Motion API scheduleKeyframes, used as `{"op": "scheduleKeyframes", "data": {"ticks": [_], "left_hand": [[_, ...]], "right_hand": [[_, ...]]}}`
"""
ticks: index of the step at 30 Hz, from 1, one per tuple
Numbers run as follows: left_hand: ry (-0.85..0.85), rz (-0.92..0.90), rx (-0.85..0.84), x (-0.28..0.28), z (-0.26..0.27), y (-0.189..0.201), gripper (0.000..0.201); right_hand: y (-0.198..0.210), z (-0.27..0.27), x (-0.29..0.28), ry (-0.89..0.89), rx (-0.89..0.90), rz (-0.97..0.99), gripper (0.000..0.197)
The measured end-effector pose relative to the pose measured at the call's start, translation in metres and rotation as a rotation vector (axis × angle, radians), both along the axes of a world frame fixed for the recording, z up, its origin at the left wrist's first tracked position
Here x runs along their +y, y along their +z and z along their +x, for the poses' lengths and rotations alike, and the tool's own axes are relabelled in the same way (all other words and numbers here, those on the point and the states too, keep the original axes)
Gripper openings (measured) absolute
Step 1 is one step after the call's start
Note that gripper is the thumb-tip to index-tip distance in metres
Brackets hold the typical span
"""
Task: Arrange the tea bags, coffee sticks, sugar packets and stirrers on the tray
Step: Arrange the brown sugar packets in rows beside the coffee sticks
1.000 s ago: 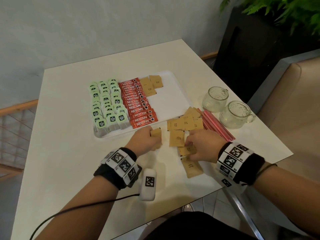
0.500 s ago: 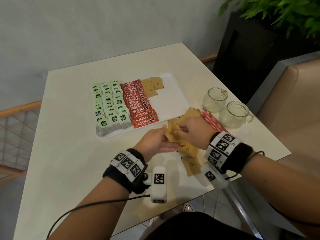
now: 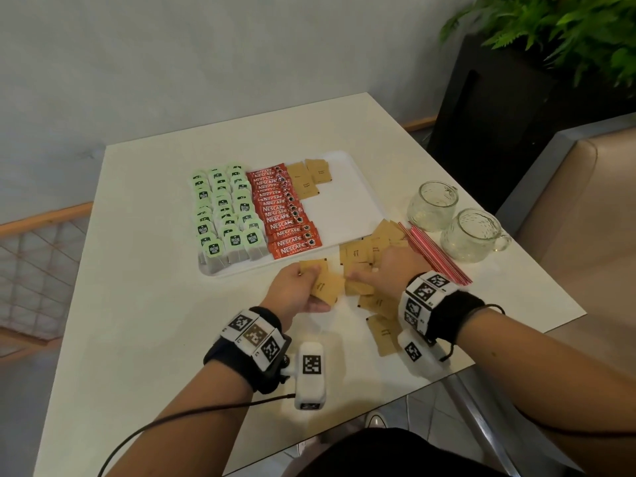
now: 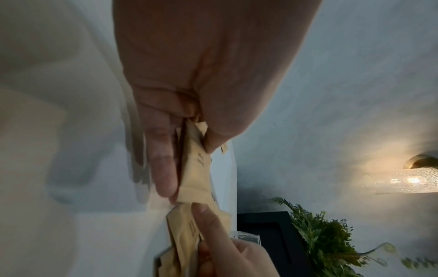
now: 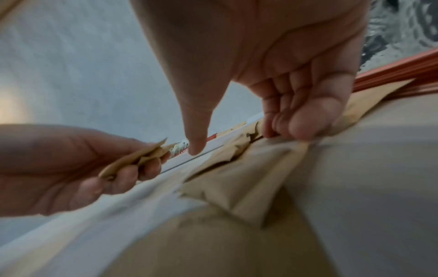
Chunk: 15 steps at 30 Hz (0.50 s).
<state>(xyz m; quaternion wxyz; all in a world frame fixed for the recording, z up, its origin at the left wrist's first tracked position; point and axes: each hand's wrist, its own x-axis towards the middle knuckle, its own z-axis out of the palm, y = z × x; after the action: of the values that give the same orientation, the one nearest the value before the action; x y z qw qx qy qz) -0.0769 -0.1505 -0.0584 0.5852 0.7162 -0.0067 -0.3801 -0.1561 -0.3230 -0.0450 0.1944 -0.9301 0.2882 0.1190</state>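
Observation:
A white tray [image 3: 344, 208] carries rows of green tea bags [image 3: 223, 215], red coffee sticks [image 3: 285, 215] and a few brown sugar packets [image 3: 309, 177] at its far end. In front of the tray my left hand [image 3: 303, 287] pinches a small stack of sugar packets [image 4: 196, 168] between thumb and fingers. My right hand [image 3: 382, 270] is down on the loose sugar packets [image 3: 361, 251] on the table. Its curled fingers [image 5: 284, 127] hook one packet's edge and its thumb sticks out straight. Red stirrers [image 3: 437, 256] lie just right of that hand.
Two glass mugs [image 3: 433, 204] [image 3: 471, 235] stand right of the tray, beyond the stirrers. More loose packets [image 3: 382, 332] lie near the table's front edge, under my right wrist. A black planter [image 3: 499, 115] and a padded bench [image 3: 602, 218] are off to the right.
The hands met half a second ago. Now they are apart: the left holds more packets than before, and the right has gone back down onto the loose pile.

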Motion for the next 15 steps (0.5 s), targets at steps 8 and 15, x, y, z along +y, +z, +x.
{"op": "scheduleKeyframes", "data": {"ticks": [8,15], "left_hand": [[-0.04,-0.086,0.106,0.014,0.001,-0.001,0.033],[-0.085,-0.091,0.128,0.006,-0.003,0.006,0.035]], "right_hand": [[0.003,0.015,-0.002,-0.012,0.006,0.16,0.028],[0.018,0.012,-0.004,0.129,-0.219,0.601,0.024]]}}
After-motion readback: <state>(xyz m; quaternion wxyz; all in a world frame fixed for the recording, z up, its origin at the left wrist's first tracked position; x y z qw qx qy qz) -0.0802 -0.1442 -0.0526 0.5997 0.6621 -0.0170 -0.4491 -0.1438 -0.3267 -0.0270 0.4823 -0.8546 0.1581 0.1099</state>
